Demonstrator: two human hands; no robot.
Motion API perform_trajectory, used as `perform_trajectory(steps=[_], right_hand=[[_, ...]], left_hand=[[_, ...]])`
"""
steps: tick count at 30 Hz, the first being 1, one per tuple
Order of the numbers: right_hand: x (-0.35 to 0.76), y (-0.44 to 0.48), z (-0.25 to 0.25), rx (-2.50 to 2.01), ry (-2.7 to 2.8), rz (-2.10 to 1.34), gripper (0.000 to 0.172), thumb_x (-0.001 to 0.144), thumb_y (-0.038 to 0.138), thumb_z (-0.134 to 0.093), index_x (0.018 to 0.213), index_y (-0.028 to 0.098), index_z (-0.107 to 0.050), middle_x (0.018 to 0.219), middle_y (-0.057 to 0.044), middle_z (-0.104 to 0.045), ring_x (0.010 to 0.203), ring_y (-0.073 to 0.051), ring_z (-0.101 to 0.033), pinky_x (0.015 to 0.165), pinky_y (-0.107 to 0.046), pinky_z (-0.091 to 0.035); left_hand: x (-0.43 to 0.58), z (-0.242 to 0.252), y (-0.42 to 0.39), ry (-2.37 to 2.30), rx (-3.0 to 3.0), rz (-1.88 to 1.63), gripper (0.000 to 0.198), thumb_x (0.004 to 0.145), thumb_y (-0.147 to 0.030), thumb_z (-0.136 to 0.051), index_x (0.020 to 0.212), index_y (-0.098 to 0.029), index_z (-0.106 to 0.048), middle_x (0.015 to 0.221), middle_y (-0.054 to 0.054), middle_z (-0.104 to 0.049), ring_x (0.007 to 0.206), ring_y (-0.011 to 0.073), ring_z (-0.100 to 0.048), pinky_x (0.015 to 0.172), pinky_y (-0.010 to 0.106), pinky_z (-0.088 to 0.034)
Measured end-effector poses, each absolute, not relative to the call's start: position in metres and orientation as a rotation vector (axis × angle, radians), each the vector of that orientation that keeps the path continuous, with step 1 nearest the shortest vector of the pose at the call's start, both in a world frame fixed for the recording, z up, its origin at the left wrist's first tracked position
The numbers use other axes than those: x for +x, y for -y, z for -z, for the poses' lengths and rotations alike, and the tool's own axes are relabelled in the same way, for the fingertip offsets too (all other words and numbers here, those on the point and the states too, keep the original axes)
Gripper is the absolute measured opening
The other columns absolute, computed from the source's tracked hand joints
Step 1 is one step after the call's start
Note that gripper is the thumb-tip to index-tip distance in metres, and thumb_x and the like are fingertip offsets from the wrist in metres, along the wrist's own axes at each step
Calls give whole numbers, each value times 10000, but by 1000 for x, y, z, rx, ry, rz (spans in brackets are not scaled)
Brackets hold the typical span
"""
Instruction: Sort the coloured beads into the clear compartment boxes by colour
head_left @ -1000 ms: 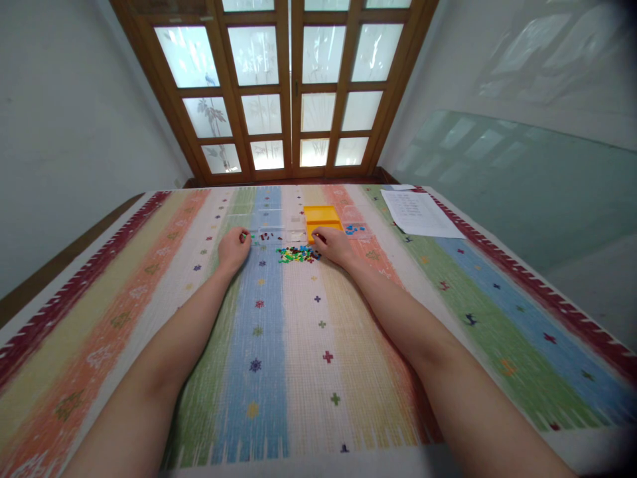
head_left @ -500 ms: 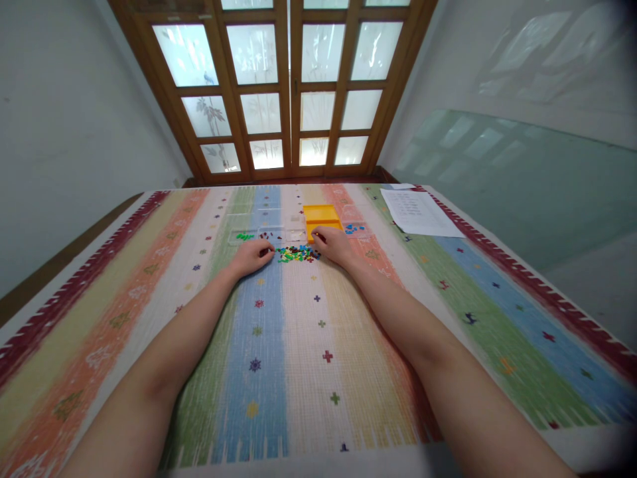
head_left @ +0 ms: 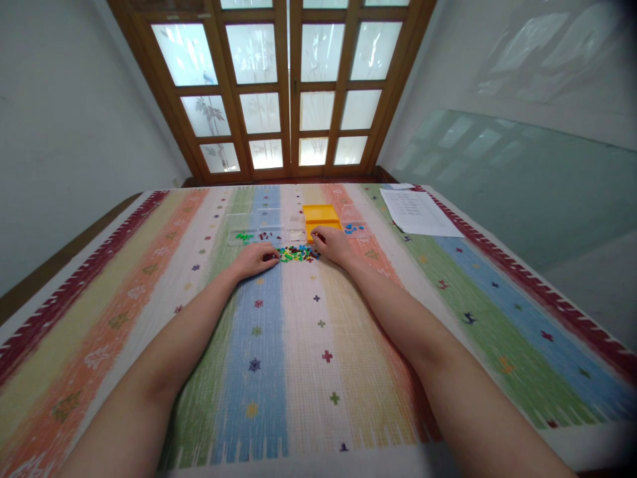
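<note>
A mixed pile of tiny coloured pieces (head_left: 298, 253) lies on the striped tablecloth, in green, blue, yellow and dark red. At its left edge is my left hand (head_left: 256, 259), palm down, fingers curled and tips drawn together at the pieces; whatever they hold is too small to see. My right hand (head_left: 331, 242) hovers by the front of the open yellow box (head_left: 322, 212), above the pile's right end. Its thumb and forefinger are pinched, and anything between them is hidden. The hand covers part of the box's front half.
Clear open boxes stand behind the pile: one with green pieces (head_left: 243, 236), one with dark red pieces (head_left: 269, 236), one with pale pieces (head_left: 297, 235). Right of the yellow box, another holds blue pieces (head_left: 354, 228). A printed paper sheet (head_left: 421, 212) lies at the far right.
My left hand has shifted slightly right, its fingertips now at the pile's left edge. My right hand has stayed almost still by the yellow box.
</note>
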State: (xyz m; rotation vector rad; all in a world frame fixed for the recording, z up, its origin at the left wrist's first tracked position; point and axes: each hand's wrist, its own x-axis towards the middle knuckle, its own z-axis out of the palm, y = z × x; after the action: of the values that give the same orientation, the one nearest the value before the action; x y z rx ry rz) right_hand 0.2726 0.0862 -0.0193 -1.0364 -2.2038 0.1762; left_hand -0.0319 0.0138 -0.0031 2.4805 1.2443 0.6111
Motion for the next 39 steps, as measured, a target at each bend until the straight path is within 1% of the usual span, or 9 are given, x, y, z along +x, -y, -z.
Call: perform_trajectory(steps=[3, 7, 12, 19, 25, 29, 32, 36, 39], right_hand=[[273, -86, 19, -1040, 2203, -178, 152, 973, 232, -573, 940, 208, -719, 886, -51, -729, 786, -208, -617, 701, -292, -382], [272, -85, 19, -1043, 2200, -183, 155, 968, 230, -572, 936, 207, -721, 878, -48, -725, 778, -204, -612, 698, -292, -375], [272, -86, 21, -1036, 2192, -174, 160, 971, 223, -563, 930, 211, -717, 871, -42, -723, 762, -198, -607, 689, -289, -368], [272, -85, 19, -1064, 2205, -178, 168, 974, 222, -557, 945, 212, -722, 885, -49, -727, 786, -211, -612, 707, -292, -381], [272, -85, 19, -1064, 2215, -167, 155, 962, 216, -566, 933, 210, -718, 875, -46, -725, 778, -207, -611, 699, -296, -371], [272, -85, 20, -1041, 2207, -174, 155, 963, 215, -566, 936, 208, -718, 869, -42, -722, 766, -201, -608, 688, -291, -365], [272, -85, 20, -1045, 2204, -188, 162, 970, 221, -564, 944, 208, -723, 871, -42, -724, 752, -197, -604, 686, -288, -368], [272, -84, 20, -1056, 2208, -188, 160, 975, 231, -569, 949, 211, -726, 873, -42, -726, 765, -200, -610, 687, -287, -374], [271, -84, 20, -1055, 2211, -195, 157, 978, 235, -572, 945, 213, -724, 884, -46, -729, 785, -206, -619, 693, -285, -382]], left_hand=[[-35, 5, -15, -1332, 2494, -670, 203, 949, -347, -606, 980, -219, -762, 856, 27, -697, 759, 178, -605, 726, 301, -432], [-44, 5, -19, -1536, 2465, -814, 231, 955, -366, -593, 1007, -215, -760, 889, 38, -710, 774, 187, -607, 746, 313, -434], [-58, 7, -25, -1852, 2218, -1004, 270, 942, -365, -595, 1055, -199, -775, 873, 50, -724, 771, 201, -621, 734, 314, -436], [-64, 8, -29, -2166, 1979, -1082, 266, 921, -396, -593, 989, -218, -780, 790, 39, -715, 734, 205, -608, 666, 301, -389], [-71, 12, -30, -2325, 1823, -1137, 266, 918, -406, -596, 976, -221, -779, 781, 47, -720, 712, 218, -604, 651, 306, -368], [-73, 14, -32, -2321, 1832, -1122, 265, 924, -402, -591, 980, -217, -774, 790, 50, -724, 715, 218, -606, 651, 305, -370], [-68, 13, -31, -2216, 1968, -1083, 256, 937, -375, -578, 985, -211, -768, 837, 53, -731, 744, 212, -613, 679, 308, -393], [-53, 8, -25, -1933, 2236, -966, 254, 965, -348, -558, 1030, -208, -760, 933, 65, -731, 829, 215, -628, 774, 323, -452], [-41, 7, -21, -1702, 2409, -831, 264, 981, -330, -551, 1100, -223, -762, 1016, 75, -714, 916, 227, -639, 846, 345, -482]])
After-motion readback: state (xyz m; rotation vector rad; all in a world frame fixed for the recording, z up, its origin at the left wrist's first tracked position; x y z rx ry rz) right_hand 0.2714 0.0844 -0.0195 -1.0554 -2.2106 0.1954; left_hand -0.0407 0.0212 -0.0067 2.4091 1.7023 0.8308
